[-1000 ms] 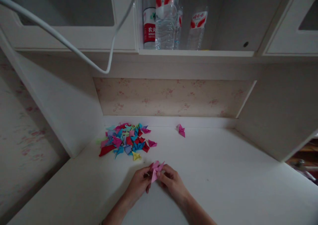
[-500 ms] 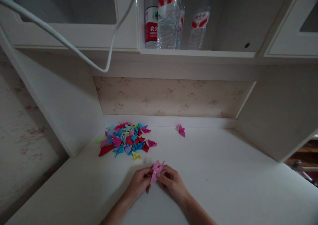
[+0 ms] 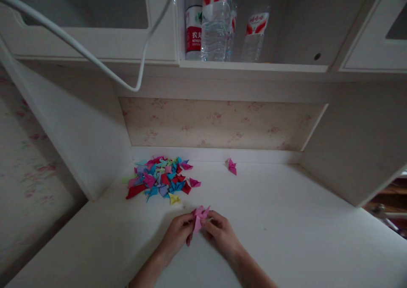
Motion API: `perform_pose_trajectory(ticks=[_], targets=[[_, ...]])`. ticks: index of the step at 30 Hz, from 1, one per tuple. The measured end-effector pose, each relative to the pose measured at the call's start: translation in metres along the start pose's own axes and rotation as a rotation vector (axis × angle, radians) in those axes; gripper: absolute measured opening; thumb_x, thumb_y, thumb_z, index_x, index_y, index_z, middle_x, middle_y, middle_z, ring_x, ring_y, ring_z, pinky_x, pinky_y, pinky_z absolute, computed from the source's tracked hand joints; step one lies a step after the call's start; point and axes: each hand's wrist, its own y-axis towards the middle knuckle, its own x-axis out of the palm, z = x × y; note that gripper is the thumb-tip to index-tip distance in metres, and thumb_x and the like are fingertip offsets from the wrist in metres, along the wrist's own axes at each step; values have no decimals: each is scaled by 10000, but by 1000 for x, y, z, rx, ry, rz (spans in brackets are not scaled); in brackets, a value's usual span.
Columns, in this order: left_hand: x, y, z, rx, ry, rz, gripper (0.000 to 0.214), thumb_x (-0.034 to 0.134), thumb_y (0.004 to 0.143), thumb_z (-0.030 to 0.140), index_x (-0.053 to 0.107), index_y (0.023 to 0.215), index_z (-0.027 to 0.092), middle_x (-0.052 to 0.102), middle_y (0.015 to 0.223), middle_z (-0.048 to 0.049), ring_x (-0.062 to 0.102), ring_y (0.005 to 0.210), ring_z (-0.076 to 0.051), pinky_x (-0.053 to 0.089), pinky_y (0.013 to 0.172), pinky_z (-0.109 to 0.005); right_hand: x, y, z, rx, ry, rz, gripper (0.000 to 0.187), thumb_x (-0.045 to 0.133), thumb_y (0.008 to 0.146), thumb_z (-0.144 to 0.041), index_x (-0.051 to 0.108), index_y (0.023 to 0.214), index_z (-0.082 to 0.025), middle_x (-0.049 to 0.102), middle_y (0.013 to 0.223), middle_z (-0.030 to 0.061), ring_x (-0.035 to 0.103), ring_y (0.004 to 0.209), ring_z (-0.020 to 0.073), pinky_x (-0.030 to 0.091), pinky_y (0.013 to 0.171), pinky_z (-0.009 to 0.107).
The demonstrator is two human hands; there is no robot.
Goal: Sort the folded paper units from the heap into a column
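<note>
Both hands meet low in the middle of the white desk [image 3: 286, 220]. My left hand [image 3: 178, 234] and my right hand [image 3: 220, 234] each pinch the same small pink folded paper piece [image 3: 199, 217], which sticks up between the fingertips. A pile of several folded paper pieces [image 3: 160, 180] in pink, red, blue, green and yellow lies on the desk beyond my left hand. One lone pink folded piece [image 3: 232, 166] rests near the back edge.
A shelf above holds several clear water bottles [image 3: 214, 23] with red and white labels. A white cable [image 3: 95, 63] hangs across the upper left. White side panels [image 3: 79, 131] wall the desk nook, with floral wallpaper [image 3: 219, 125] behind.
The hands stay in the same spot with small finger shifts on the pink paper piece. The camera view has tilted slightly.
</note>
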Motion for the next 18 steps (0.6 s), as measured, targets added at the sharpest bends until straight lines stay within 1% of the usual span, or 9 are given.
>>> perform_pose_trajectory(ticks=[4,7,10,15,18], targets=[[-1,2,-1,6,7,-2,304,518,808,409,606,693,141,394,456,68,353,394,-76,274,383,-193,0,2,2,16,87,42,383,639,780,-498,695,938,-154,519,586,-14,363,473,80,287,442,211],[-1,1,1,8,12,8,293,537,792,414,577,671,150,378,479,73,338,396,-73,265,372,-193,-2,4,7,18,110,99,363,672,754,-488,709,875,-148,528,581,-10,367,472,80,288,440,212],[0,-1,2,6,31,11,306,528,795,422,568,657,152,355,463,77,321,401,-74,258,380,-194,-4,4,9,18,116,136,336,699,735,-469,715,815,-144,505,550,-20,349,461,74,266,425,209],[-1,-1,0,-19,41,9,350,538,776,486,530,634,166,323,447,89,287,391,-69,234,384,-198,-3,4,5,20,100,149,345,696,733,-476,719,798,-139,481,528,-28,333,452,71,252,417,212],[-1,0,-1,-16,35,-1,362,532,780,506,525,648,169,323,470,89,279,391,-65,224,383,-198,-2,4,3,26,104,151,350,701,727,-477,720,801,-136,453,500,-39,333,446,72,244,417,212]])
